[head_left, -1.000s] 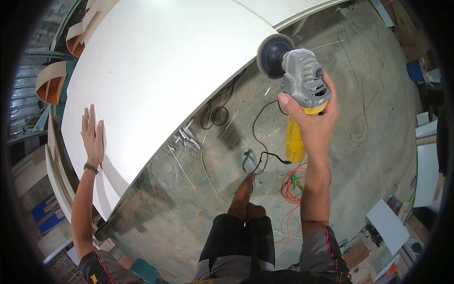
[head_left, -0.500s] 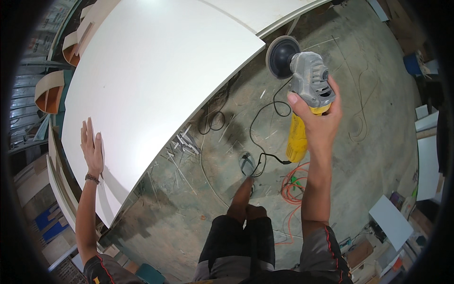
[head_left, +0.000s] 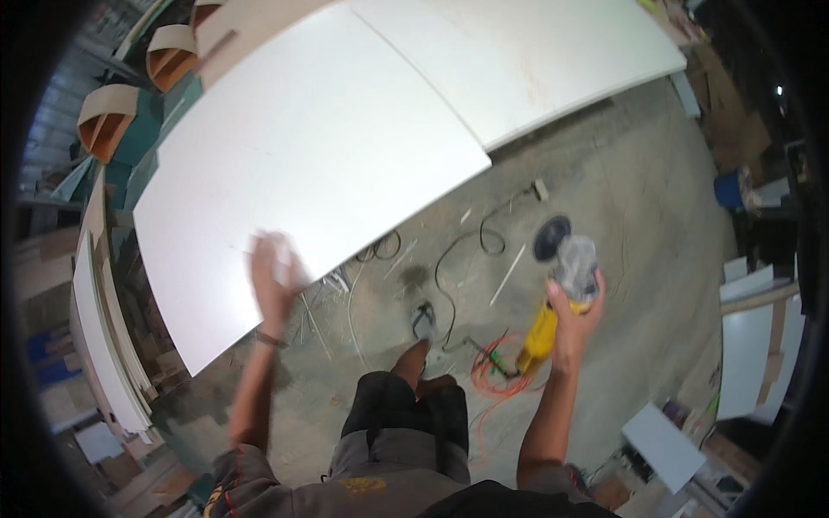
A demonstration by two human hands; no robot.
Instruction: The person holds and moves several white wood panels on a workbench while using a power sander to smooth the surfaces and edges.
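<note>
A grey and yellow handheld power sander with a round black pad (head_left: 566,263) is gripped in the right hand (head_left: 574,312), the fingers being wrapped around its body where the grey housing meets the yellow handle; the black pad is pointed up and away from the hand, and the tool is held in the air above the floor, clear of any surface. Below and to the left of that hand, a coiled orange cable (head_left: 492,380) is seen on the grey concrete floor (head_left: 630,224), and a thin black cord (head_left: 458,250) is looped across the floor further to the left. The left hand (head_left: 275,274) is blurred; it is spread open with nothing grasped in it, and it is laid against or held just above the near edge of the large flat white panel (head_left: 294,164), contact not being clear. Beyond that panel, a second large white panel (head_left: 535,52) is set edge to edge with it. Far to the left of the left hand, curved orange-brown wooden pieces (head_left: 108,129) are stacked near the rim of the view.
</note>
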